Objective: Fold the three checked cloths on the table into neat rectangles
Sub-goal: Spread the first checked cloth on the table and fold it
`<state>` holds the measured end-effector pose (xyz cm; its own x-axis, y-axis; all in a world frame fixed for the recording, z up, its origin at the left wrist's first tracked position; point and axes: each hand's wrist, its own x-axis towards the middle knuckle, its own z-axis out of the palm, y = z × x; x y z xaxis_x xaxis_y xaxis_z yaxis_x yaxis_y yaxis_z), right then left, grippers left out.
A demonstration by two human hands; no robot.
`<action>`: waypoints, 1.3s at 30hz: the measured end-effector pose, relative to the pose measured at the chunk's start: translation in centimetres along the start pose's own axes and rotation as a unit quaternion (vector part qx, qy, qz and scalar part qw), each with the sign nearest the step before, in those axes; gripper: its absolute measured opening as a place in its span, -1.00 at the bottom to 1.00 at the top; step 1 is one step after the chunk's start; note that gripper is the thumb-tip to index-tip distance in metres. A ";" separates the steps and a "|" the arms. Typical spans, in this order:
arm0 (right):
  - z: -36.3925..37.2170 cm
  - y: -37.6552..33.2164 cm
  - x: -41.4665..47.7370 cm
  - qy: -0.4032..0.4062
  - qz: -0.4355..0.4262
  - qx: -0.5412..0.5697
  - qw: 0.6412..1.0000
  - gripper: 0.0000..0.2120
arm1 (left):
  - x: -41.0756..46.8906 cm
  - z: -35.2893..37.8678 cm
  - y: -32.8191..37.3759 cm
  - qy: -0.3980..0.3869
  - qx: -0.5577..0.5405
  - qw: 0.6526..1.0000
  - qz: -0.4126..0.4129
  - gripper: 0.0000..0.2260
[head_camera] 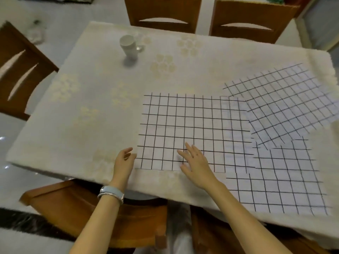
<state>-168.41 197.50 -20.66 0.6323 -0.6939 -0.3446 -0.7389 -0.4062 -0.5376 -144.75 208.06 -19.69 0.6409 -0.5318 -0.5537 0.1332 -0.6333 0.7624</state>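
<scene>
Tabletop (82, 116): cream flowery cover.
Middle cloth (192, 121): flat under right grip (194, 160), which lies splayed wide.
Left grip (125, 160): curled at its left edge; pinching or not, can't tell.
Tip: I'd match corners before creasing.

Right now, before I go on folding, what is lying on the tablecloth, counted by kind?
Checked cloths: 3 (middle, far right, near right)
White cup: 1
Total: 4
</scene>
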 end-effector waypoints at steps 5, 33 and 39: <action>1.6 0.5 0.9 -0.030 -0.020 -0.051 0.998 -0.50 | 0.2 0.7 -0.8 0.026 0.041 0.999 -0.013 -0.70; 3.2 -6.1 4.7 -0.088 -0.042 0.015 0.995 -0.49 | 0.2 -4.3 1.1 0.152 -0.111 0.982 0.013 -0.92; 1.7 -8.7 5.2 -0.094 0.006 0.237 0.967 -0.53 | -0.4 -4.6 3.0 0.051 -0.129 0.982 0.128 -0.90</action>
<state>-158.30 198.41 -19.14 0.6877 -0.5589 -0.4633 -0.5850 -0.0488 -0.8096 -141.13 208.91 -15.63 0.7496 -0.5873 -0.3053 0.1363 -0.3144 0.9395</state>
